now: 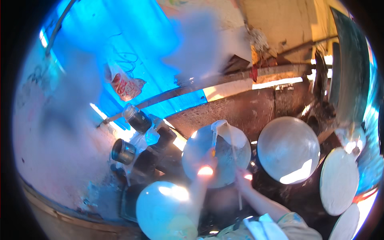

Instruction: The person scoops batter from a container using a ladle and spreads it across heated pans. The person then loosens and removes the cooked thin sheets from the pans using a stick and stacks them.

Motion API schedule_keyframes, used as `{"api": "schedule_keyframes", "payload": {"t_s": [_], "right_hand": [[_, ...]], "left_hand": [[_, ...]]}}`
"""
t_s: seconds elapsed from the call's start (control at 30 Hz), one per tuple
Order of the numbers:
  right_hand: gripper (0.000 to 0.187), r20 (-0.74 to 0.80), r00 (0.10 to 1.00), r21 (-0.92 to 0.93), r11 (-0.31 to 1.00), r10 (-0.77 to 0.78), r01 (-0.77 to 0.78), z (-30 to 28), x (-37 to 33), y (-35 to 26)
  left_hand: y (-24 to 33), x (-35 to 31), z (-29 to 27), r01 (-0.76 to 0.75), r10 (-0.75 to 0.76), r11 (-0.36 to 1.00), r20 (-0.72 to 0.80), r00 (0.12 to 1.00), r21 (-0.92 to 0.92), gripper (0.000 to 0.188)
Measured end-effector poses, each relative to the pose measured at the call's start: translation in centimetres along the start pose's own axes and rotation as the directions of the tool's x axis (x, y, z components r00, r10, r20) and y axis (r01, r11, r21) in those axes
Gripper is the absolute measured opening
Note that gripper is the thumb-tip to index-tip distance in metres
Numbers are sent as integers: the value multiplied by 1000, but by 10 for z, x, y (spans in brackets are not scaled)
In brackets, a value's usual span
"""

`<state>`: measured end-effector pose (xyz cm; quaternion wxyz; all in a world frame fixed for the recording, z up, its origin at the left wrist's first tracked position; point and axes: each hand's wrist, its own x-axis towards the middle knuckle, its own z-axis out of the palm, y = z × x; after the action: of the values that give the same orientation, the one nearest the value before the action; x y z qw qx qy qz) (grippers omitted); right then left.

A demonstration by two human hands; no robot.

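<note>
My left hand (207,166) is closed above a round grey pan-like surface (198,150), with a narrow whitish strip (214,138) running from its fingers to the far rim. At that rim, a limp, pale sheet (236,136) lies folded over the edge. My right hand (242,178) is closed at the right side of the same surface, around a thin, pale stick (240,200) that sticks out below it. Glare and blur hide the fingertips of both hands, and I cannot tell whether the strip and the sheet are one piece.
A domed metal lid (289,150) stands to the right, and a pale round lid (160,210) at lower left. White discs (339,182) lean at far right. A metal can (123,152) and a jar (136,118) stand left. Whitish blurs cover parts of the view.
</note>
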<state>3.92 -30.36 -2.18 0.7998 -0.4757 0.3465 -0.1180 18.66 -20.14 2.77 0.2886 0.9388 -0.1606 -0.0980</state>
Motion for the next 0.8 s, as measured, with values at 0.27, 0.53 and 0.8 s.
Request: {"api": "schedule_keyframes", "payload": {"t_s": [0.27, 0.53, 0.8], "right_hand": [[32, 38, 999, 21, 999, -29, 28, 33, 31, 17], [28, 15, 977, -192, 958, -213, 212, 52, 56, 36], [25, 153, 976, -281, 941, -152, 190, 81, 57, 23]], "left_hand": [[-59, 26, 0, 35, -47, 987, -76, 996, -159, 45], [-112, 28, 0, 189, -247, 875, -76, 966, -445, 45], [-129, -36, -22, 253, -364, 492, 67, 929, -833, 66]]}}
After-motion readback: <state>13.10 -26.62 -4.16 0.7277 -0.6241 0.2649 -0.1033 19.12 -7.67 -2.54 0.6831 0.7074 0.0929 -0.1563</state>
